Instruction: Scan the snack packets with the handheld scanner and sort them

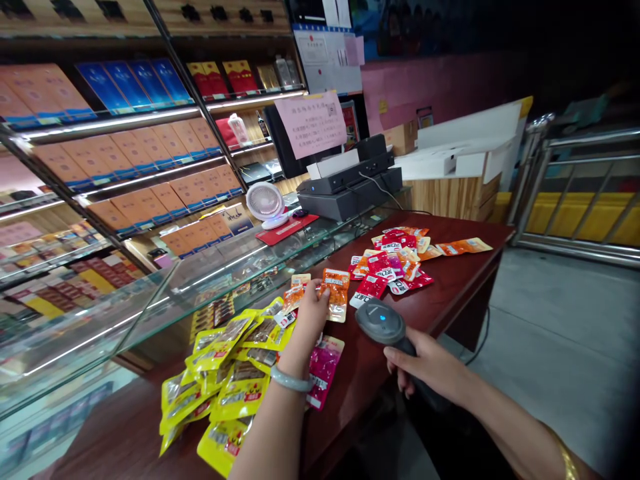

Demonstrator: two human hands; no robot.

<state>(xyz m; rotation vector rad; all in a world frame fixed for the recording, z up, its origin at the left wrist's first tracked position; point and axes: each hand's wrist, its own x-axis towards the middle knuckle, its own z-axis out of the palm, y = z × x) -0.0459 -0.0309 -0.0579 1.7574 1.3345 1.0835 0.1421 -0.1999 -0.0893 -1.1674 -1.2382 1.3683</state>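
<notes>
In my right hand (425,363) is a dark grey barcode scanner (381,321), its blue light lit and its head over the table's front edge. My left hand (315,303) is closed on an orange snack packet (336,293) held just above the dark red table. Under and beside that forearm lie a magenta packet (324,373) and another orange packet (296,291). A heap of yellow snack bags (240,390) spreads to the left of my left arm. Further right, a pile of red and orange packets (390,263) covers part of the tabletop.
A glass display counter (165,300) runs behind the dark red table (463,263). On it stand a small white fan (265,202) and a black cash-register unit (350,183). Shelves of boxes (150,150) rise behind. A metal railing (580,200) stands at right.
</notes>
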